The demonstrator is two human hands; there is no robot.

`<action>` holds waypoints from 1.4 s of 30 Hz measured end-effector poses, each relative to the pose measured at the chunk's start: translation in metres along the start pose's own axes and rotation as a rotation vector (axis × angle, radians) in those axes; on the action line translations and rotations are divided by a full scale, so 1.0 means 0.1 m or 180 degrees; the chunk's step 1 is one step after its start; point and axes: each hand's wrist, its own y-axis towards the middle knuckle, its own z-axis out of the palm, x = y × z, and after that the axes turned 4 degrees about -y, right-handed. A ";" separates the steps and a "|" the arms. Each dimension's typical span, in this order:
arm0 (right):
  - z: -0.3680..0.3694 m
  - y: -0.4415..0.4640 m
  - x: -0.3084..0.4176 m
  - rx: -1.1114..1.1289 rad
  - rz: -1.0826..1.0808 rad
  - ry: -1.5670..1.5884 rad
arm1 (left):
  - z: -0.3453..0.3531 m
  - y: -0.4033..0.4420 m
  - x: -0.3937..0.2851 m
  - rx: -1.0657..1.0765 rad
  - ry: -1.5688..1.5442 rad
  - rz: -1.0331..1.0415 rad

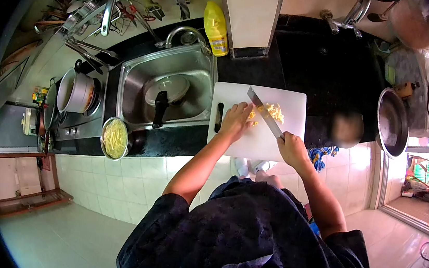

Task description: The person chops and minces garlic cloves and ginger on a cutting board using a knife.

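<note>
A white cutting board [255, 143] with a dark handle slot lies on the black counter. My right hand [294, 150] is closed round the handle of a knife [266, 114], whose blade slants up and left across the board. Chopped yellow pieces [275, 111] form a pile to the right of the blade, and a few more lie on its left. On the left part of the board rests my left hand [237, 120], its fingertips close to the blade and the small pieces. Whether those fingers press on anything is too small to tell.
Left of the board is a steel sink [138, 87] holding a lid-like item. A bowl of pale yellow strips [115, 138] sits at the counter edge. Further left, a pot [75, 90] stands on the stove. A yellow bottle [215, 29] stands behind; a metal basin [393, 122] is right.
</note>
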 end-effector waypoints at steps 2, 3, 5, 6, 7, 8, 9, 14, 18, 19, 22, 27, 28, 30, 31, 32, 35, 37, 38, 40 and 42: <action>0.00 -0.01 0.02 -0.0010 -0.0014 0.0056 | 0.03 0.03 0.05 0.0250 0.0009 0.0012; -0.01 -0.01 0.03 -0.0018 -0.0022 0.0083 | 0.08 0.04 0.08 0.0384 0.0016 -0.0065; 0.01 -0.03 0.01 0.0047 0.0001 0.0075 | 0.18 -0.01 0.11 0.0429 -0.0011 -0.0262; 0.02 -0.03 0.00 0.0075 0.0018 0.0074 | 0.16 -0.04 0.04 0.0343 -0.0045 -0.0376; 0.02 -0.05 -0.01 0.0059 0.0020 0.0096 | 0.15 -0.04 -0.02 0.0260 -0.0079 -0.0476; 0.02 -0.08 -0.02 0.0046 0.0025 0.0116 | 0.14 -0.06 -0.10 0.0084 -0.0011 -0.0423; 0.02 -0.10 -0.02 0.0036 0.0029 0.0134 | 0.08 -0.05 -0.22 -0.0091 0.0056 -0.0372; 0.08 -0.10 -0.04 -0.0016 0.0082 0.0100 | 0.31 0.00 0.20 0.0007 0.0369 -0.0533; 0.12 -0.14 0.00 -0.0090 0.0008 0.0185 | 0.09 0.07 0.13 -0.0312 0.0337 -0.0615; 0.13 -0.15 0.01 -0.0112 -0.0020 0.0184 | 0.01 0.07 0.06 -0.0191 0.0427 -0.0726; 0.17 -0.16 0.03 -0.0198 -0.0119 0.0116 | -0.04 0.02 0.02 0.0037 0.0517 -0.0889; 0.20 -0.10 0.12 -0.0141 -0.0240 -0.0073 | 0.17 0.01 0.18 -0.0155 0.0157 -0.0821; 0.18 -0.10 0.15 -0.0178 -0.0262 -0.0067 | 0.12 0.02 0.13 -0.0170 -0.0026 -0.0820; 0.15 -0.14 0.22 -0.0246 -0.0301 -0.0057 | 0.05 0.04 0.09 -0.0091 -0.0052 -0.0851; 0.11 -0.13 0.26 -0.0225 -0.0302 -0.0060 | 0.04 0.04 0.09 -0.0044 -0.0068 -0.0861; 0.08 -0.13 0.30 -0.0200 -0.0296 -0.0058 | 0.06 0.02 0.13 -0.0193 -0.0177 -0.0793; 0.16 -0.09 0.31 -0.0214 -0.0336 -0.0094 | 0.15 0.02 0.20 -0.0265 -0.0415 -0.0890; 0.16 -0.05 0.34 -0.0213 -0.0361 -0.0172 | 0.17 0.05 0.19 -0.0399 -0.0423 -0.0872; 0.16 -0.04 0.37 -0.0178 -0.0353 -0.0225 | 0.19 0.06 0.19 -0.0461 -0.0429 -0.0876; 0.21 0.02 0.37 -0.0038 -0.0298 -0.0357 | 0.16 0.07 0.12 -0.0409 -0.0349 -0.0937; 0.35 0.11 0.33 0.0159 -0.0211 -0.0519 | 0.17 0.08 0.10 -0.0280 -0.0173 -0.1063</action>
